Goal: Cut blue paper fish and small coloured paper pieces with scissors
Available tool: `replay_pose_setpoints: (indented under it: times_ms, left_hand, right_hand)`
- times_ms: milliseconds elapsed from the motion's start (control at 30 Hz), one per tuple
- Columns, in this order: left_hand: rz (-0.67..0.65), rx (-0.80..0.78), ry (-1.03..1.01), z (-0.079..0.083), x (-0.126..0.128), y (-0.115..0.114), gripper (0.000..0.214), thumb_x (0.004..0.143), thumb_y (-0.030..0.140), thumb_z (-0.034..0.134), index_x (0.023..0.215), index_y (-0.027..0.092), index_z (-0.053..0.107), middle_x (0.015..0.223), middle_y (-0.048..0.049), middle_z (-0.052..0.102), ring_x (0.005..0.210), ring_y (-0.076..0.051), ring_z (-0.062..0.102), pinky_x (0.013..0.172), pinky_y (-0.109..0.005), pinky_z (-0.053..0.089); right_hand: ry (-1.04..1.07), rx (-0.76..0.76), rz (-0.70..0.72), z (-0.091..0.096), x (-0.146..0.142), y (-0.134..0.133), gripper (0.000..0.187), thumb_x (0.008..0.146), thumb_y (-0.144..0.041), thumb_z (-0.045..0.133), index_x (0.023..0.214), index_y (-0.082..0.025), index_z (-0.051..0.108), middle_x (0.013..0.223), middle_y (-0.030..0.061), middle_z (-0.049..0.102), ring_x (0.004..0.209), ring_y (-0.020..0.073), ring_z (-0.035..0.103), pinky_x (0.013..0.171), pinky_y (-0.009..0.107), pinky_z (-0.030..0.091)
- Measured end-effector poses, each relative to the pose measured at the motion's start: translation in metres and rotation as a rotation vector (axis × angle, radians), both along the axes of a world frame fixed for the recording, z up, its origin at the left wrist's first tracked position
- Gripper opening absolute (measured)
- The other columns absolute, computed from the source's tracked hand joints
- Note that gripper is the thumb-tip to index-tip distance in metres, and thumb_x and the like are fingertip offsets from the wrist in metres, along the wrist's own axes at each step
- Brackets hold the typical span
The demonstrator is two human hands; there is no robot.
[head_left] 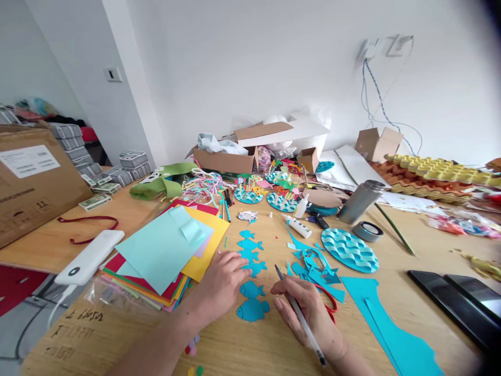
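Note:
My right hand (309,313) is closed round a grey pen (299,313), its tip pointing up and away over the wooden table (391,271). My left hand (223,284) rests with its fingers lying flat, the fingertips touching a blue paper fish (255,268). Several blue paper fish lie in a column between my hands; the nearest and largest fish (252,310) is just left of my right hand. Red-handled scissors (331,303) peek out behind my right hand.
A stack of coloured paper sheets (164,250) lies left, with a white power bank (90,257) beside it. Blue paper scraps (313,263), a wavy blue disc (349,249), a glue bottle (298,225), tape roll (368,231), steel flask (360,201) and boxes fill the back. Dark tablets (457,303) lie right.

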State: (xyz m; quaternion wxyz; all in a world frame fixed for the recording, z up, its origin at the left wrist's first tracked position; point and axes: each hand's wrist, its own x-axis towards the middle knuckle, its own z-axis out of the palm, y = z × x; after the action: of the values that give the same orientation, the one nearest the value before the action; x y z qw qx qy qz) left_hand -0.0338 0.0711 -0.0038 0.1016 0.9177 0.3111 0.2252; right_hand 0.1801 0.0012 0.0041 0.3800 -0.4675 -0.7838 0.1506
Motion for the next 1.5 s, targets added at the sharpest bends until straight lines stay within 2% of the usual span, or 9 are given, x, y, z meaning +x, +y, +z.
replay_pose_setpoints:
  times_ms: [133,200,300,433,600,900,1067,1333,1500]
  left_hand:
    - [0.027,0.046,-0.103,0.002,0.001,0.000,0.045,0.078,-0.004,0.046,0.111,0.020,0.065,0.118,-0.0076,0.064,0.117,-0.023,0.049,0.099,-0.045,0.045]
    - [0.036,0.056,-0.133,0.003,0.001,-0.001,0.048,0.076,-0.006,0.045,0.110,0.020,0.066,0.119,-0.0076,0.063,0.117,-0.022,0.050,0.100,-0.045,0.046]
    - [0.049,0.065,-0.146,0.003,0.001,-0.001,0.049,0.075,-0.006,0.043,0.110,0.019,0.066,0.119,-0.0081,0.063,0.116,-0.022,0.050,0.100,-0.045,0.046]
    - [0.068,0.090,-0.147,0.001,0.001,0.001,0.051,0.073,-0.007,0.043,0.110,0.020,0.065,0.117,-0.0077,0.063,0.114,-0.023,0.052,0.100,-0.046,0.046]
    - [0.096,0.118,-0.154,0.000,-0.001,0.004,0.050,0.072,-0.007,0.043,0.109,0.018,0.065,0.116,-0.0088,0.064,0.114,-0.023,0.052,0.101,-0.046,0.046]
    - [0.143,0.162,-0.187,0.000,-0.001,0.007,0.053,0.071,-0.008,0.043,0.114,0.018,0.063,0.119,-0.0097,0.063,0.113,-0.024,0.054,0.098,-0.046,0.048]
    - [0.227,0.204,-0.225,0.002,-0.003,0.009,0.052,0.073,-0.006,0.044,0.114,0.019,0.064,0.118,-0.0084,0.064,0.111,-0.024,0.055,0.099,-0.047,0.047]
    - [0.269,0.191,-0.184,-0.004,-0.006,0.014,0.046,0.077,-0.002,0.047,0.115,0.020,0.064,0.120,-0.0089,0.062,0.113,-0.025,0.053,0.099,-0.047,0.047]
    - [0.289,0.173,-0.116,-0.005,-0.007,0.015,0.044,0.078,-0.001,0.048,0.115,0.019,0.064,0.122,-0.0096,0.060,0.115,-0.025,0.051,0.101,-0.045,0.045]
  right_hand:
    - [-0.041,0.074,-0.054,-0.002,-0.007,-0.002,0.010,0.088,-0.028,0.056,0.091,-0.019,0.061,0.066,0.0021,0.060,0.059,0.0178,0.058,0.056,0.027,0.043]
    - [-0.050,0.077,-0.078,-0.005,-0.009,-0.001,0.010,0.091,-0.027,0.055,0.088,-0.019,0.061,0.065,0.0022,0.060,0.057,0.0166,0.058,0.054,0.026,0.041]
    - [-0.071,0.041,-0.050,-0.011,-0.008,0.003,0.017,0.093,-0.030,0.054,0.083,-0.019,0.062,0.067,0.0033,0.064,0.057,0.0159,0.059,0.054,0.025,0.041]
    - [-0.157,0.065,-0.010,-0.016,-0.009,0.004,0.023,0.094,-0.036,0.053,0.089,-0.017,0.065,0.066,0.0052,0.064,0.058,0.0173,0.059,0.054,0.026,0.040]
    - [-0.185,0.117,0.019,-0.017,-0.013,-0.001,0.023,0.096,-0.030,0.050,0.083,-0.017,0.065,0.062,0.0038,0.063,0.054,0.0151,0.057,0.052,0.025,0.036]
    - [-0.081,0.290,-0.059,-0.019,-0.014,-0.002,0.008,0.091,-0.024,0.056,0.090,-0.017,0.060,0.062,0.0019,0.060,0.053,0.0147,0.054,0.051,0.025,0.037]
    - [-0.068,0.235,-0.130,-0.019,-0.010,0.006,0.008,0.094,-0.015,0.051,0.089,-0.019,0.057,0.070,0.0023,0.064,0.058,0.0142,0.053,0.054,0.024,0.039]
    - [-0.147,0.140,-0.238,-0.018,0.003,0.020,0.018,0.097,-0.021,0.043,0.083,-0.020,0.054,0.072,0.0049,0.063,0.068,0.0186,0.054,0.061,0.028,0.044]
    - [-0.298,0.027,-0.275,-0.014,0.018,0.029,0.014,0.095,-0.018,0.045,0.095,-0.017,0.059,0.086,0.0098,0.065,0.082,0.0220,0.061,0.070,0.030,0.048]
